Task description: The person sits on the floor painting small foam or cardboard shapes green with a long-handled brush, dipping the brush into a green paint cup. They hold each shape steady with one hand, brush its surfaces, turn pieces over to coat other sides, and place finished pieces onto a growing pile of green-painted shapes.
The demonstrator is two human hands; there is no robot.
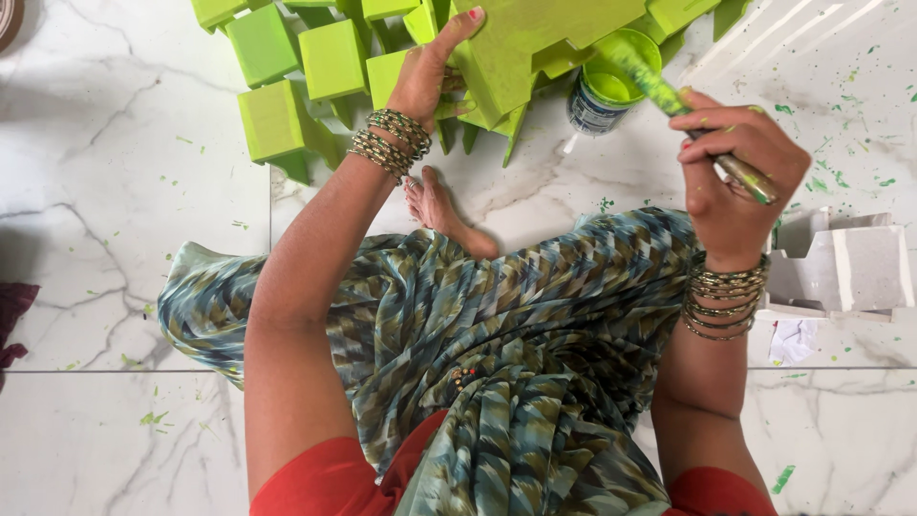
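Note:
My left hand (pixel 432 69) grips a lime-green painted wooden piece (pixel 535 38) at the top centre, thumb on its face, holding it among the others. My right hand (pixel 737 170) holds a paintbrush (pixel 688 115) whose green-coated bristle end reaches over an open tin of green paint (pixel 611 84) standing on the floor just right of the held piece. Both wrists wear stacked bangles. I sit on the floor with a patterned cloth over my lap and a bare foot (pixel 439 205) showing below the left hand.
Several green-painted blocks (pixel 287 86) lie at the top left. Unpainted white pieces (pixel 841 268) sit at the right with a scrap of white paper (pixel 793 339). The white marble floor (pixel 115 191) carries green paint flecks. A dark red cloth (pixel 11 315) lies at the left edge.

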